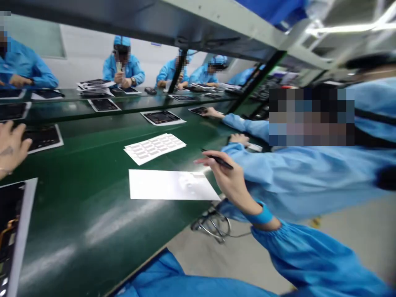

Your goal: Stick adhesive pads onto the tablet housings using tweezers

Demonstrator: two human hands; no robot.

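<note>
My right hand [227, 175], with a blue wristband, is closed on slim black tweezers [220, 160], their tip pointing left. It hovers by the right end of a blank white sheet [167, 185] on the green table. Just behind that sheet lie a few overlapping sheets of grey labels [156, 147]. At the left edge, my left hand [12, 146] has its fingers spread over the near-left part of a dark device panel [45, 137] on white backing; whether it touches is unclear. A bigger dark panel [12, 231] lies closer, cut off by the frame.
More panels [162, 117] lie along the green table [102, 165]. A co-worker in blue [297, 177] sits close on my right, one hand on a panel [198, 110]. Other people work across the table. An overhead shelf [216, 33] and slanted black posts [256, 82] cross above.
</note>
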